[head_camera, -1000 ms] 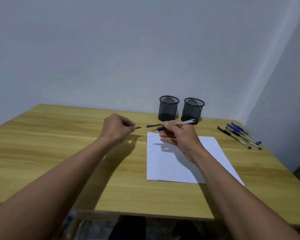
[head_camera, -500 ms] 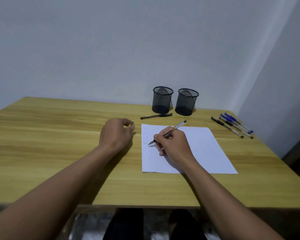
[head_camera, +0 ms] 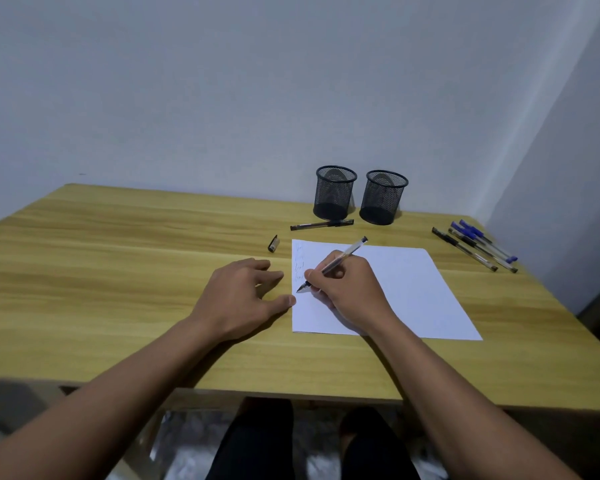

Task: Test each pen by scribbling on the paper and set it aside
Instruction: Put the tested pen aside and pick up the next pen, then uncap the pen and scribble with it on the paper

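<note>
Now right hand (head_camera: 352,289) fingers pinch a clear-barrelled pen (head_camera: 336,263) on smooth white paper (head_camera: 413,289); left hand (head_camera: 243,296) fingers lie spread.

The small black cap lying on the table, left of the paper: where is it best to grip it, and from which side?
Probably pinch the pen cap across its narrow middle, from above. It lies flat on the table, its long axis running roughly away from the person, with bare wood on both sides. The open left hand is nearest.
</note>
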